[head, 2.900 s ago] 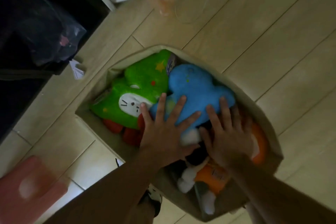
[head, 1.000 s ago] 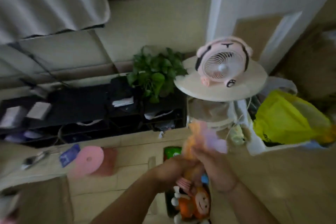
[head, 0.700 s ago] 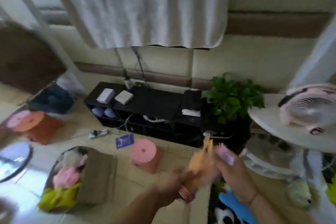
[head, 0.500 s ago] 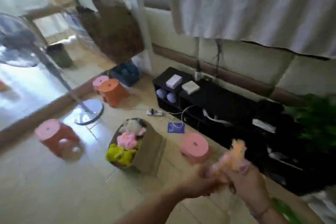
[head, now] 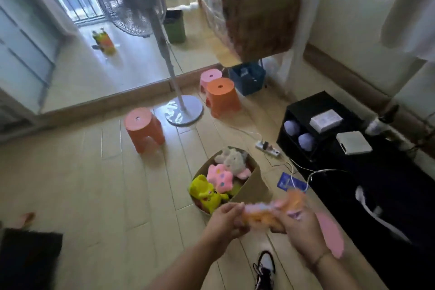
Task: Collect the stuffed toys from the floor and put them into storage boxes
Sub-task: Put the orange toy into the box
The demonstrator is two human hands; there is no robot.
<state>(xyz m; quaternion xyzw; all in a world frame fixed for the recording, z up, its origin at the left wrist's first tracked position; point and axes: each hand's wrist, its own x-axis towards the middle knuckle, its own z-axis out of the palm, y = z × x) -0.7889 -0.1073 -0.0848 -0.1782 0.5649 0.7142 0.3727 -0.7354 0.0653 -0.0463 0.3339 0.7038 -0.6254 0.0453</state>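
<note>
A blurred orange and pink stuffed toy (head: 266, 211) is held between both hands, low in the head view. My left hand (head: 226, 219) grips its left end and my right hand (head: 297, 228) grips its right end. Just beyond the hands a brown fabric storage box (head: 253, 186) stands on the wooden floor. In it lie a yellow-green plush (head: 204, 192), a pink plush (head: 220, 176) and a grey plush (head: 233, 158). Another colourful toy (head: 104, 41) lies far off on the floor near the balcony door.
A standing fan (head: 183, 110) rises behind the box, with orange stools (head: 143, 128) (head: 221, 96) and a pink stool (head: 210, 77) around it. A black low shelf (head: 329, 139) runs along the right, with a power strip (head: 267, 147) and cables beside it. My shoe (head: 264, 268) is below.
The camera rose from the first box, where both hands pressed on toys, and swung left. The hands now carry the orange and pink toy, and the second box sits right in front.
</note>
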